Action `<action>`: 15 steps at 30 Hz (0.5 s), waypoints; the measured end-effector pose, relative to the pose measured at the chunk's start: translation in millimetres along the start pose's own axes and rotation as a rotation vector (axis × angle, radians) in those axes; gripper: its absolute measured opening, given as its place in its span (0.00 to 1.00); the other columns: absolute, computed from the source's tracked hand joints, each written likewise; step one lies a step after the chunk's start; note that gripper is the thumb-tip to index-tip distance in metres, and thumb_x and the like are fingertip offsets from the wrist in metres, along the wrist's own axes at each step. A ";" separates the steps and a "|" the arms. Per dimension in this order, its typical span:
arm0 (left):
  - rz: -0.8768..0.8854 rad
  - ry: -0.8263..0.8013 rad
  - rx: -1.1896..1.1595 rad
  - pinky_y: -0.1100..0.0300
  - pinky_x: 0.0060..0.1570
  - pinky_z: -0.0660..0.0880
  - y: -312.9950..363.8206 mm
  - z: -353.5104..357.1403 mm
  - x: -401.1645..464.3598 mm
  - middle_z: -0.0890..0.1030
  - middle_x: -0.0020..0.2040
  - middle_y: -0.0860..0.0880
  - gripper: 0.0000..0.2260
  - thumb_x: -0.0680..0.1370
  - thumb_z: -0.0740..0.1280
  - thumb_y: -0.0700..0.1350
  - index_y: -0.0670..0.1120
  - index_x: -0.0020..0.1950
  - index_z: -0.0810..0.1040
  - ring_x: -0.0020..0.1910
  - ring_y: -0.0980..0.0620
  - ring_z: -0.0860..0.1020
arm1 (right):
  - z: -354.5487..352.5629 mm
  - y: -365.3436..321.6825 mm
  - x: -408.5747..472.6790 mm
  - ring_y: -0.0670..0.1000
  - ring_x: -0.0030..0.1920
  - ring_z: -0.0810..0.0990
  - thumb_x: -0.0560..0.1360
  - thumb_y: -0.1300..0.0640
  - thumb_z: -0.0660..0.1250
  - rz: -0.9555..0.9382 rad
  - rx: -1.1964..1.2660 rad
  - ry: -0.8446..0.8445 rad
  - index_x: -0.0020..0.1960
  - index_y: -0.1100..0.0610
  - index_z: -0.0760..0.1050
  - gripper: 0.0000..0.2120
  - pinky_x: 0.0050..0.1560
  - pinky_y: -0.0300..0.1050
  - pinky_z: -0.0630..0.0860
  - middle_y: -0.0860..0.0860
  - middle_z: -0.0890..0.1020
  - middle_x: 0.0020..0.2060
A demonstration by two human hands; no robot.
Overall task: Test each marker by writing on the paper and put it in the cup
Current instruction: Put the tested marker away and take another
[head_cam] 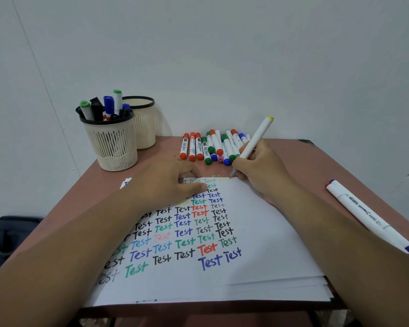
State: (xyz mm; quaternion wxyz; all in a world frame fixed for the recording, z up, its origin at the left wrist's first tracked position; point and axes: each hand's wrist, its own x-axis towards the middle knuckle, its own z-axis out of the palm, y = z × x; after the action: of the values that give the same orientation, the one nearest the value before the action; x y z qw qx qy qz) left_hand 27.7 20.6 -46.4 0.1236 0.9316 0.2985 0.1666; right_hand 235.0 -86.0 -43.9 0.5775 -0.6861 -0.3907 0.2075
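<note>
My right hand point(262, 168) grips a white marker with a yellow end point(257, 138), its tip touching the far edge of the white paper point(265, 244), where a faint yellow word shows. My left hand point(168, 182) presses flat on the paper's upper left. The sheet carries several rows of "Test" in many colours. A cream mesh cup point(113, 147) at the far left holds several markers. A second cream cup point(143, 121) stands behind it. A pile of loose markers point(210, 147) lies at the table's far edge.
A white marker with blue ends point(368, 215) lies on the brown table point(316, 161) to the right of the paper. The paper tops a stack of sheets. A white wall rises behind the table. A dark bag point(7, 239) sits low on the left.
</note>
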 end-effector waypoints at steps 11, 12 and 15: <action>0.009 0.012 -0.001 0.60 0.34 0.67 -1.5 0.4 0.5 0.77 0.40 0.58 0.18 0.73 0.65 0.71 0.64 0.57 0.79 0.39 0.61 0.75 | -0.3 -1.0 0.1 0.55 0.41 0.82 0.72 0.67 0.72 0.015 0.009 -0.007 0.50 0.56 0.72 0.12 0.40 0.46 0.83 0.57 0.80 0.43; 0.007 0.008 -0.003 0.60 0.34 0.67 -1.4 0.3 0.5 0.76 0.40 0.58 0.18 0.73 0.65 0.71 0.64 0.57 0.79 0.39 0.61 0.75 | -0.4 -1.4 -0.1 0.55 0.41 0.83 0.72 0.67 0.72 0.018 0.016 0.003 0.50 0.56 0.72 0.12 0.40 0.47 0.83 0.57 0.80 0.43; 0.001 -0.005 -0.014 0.60 0.35 0.68 -1.0 1.0 0.5 0.77 0.41 0.58 0.18 0.72 0.66 0.71 0.65 0.57 0.79 0.40 0.60 0.75 | -0.7 -2.7 -1.4 0.55 0.40 0.84 0.72 0.67 0.72 0.017 0.026 0.003 0.50 0.56 0.72 0.12 0.40 0.47 0.83 0.58 0.81 0.43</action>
State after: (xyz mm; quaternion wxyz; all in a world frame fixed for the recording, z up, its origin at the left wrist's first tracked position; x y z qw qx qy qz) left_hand 27.9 21.5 -47.5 0.1308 0.9313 0.2966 0.1663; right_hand 233.8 -87.4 -41.4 0.5851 -0.6822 -0.3813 0.2164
